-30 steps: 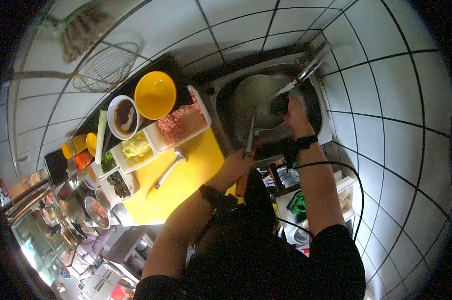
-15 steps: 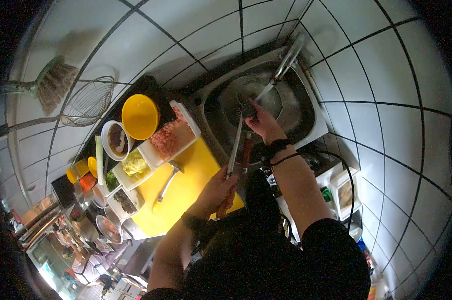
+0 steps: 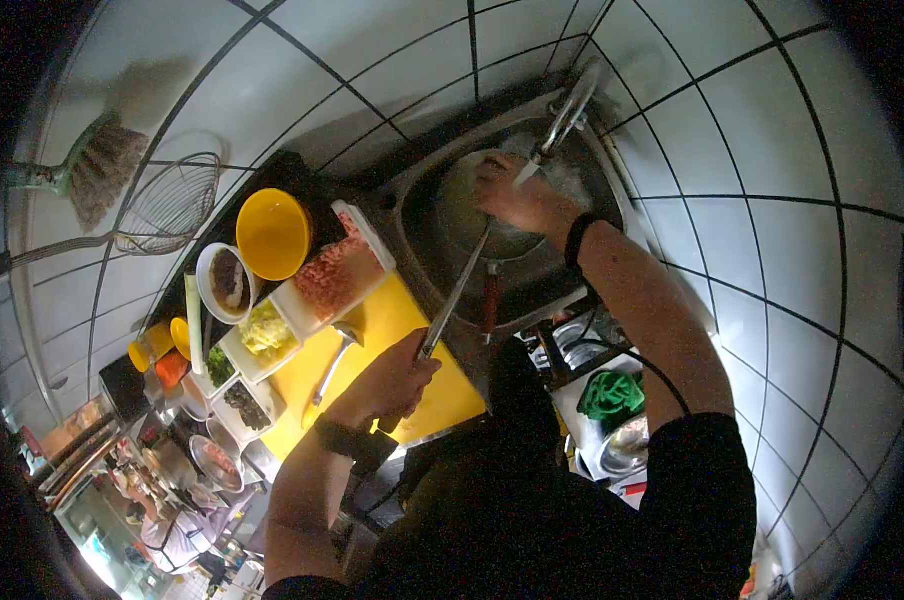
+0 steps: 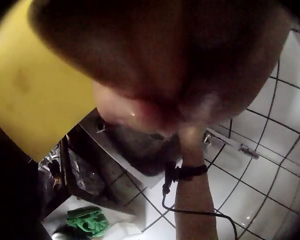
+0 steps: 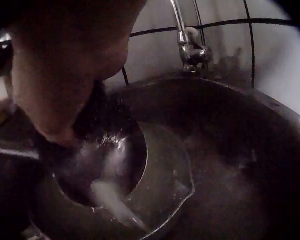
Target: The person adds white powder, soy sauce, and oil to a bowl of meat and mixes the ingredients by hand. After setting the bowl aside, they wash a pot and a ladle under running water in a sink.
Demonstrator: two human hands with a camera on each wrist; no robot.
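The sink (image 3: 562, 262) holds a steel bowl (image 3: 459, 215) under the running tap (image 3: 569, 112). The bowl is rigid, wet and likely slippery, best taken by the rim. The long knife (image 3: 457, 290) is stiff and sharp, to be held by the handle only. The left hand (image 3: 397, 378) grips that handle. The right hand (image 3: 507, 195) is at the bowl, its grip unclear. Half a second ago it was at the blade tip.

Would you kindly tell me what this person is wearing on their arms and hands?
Neither the left hand nor the right hand wears a glove. Each wrist carries a black strap: the left band and the right band, with a thin black cable trailing from the right one. The forearms are uncovered, and a black short sleeve covers the upper arm.
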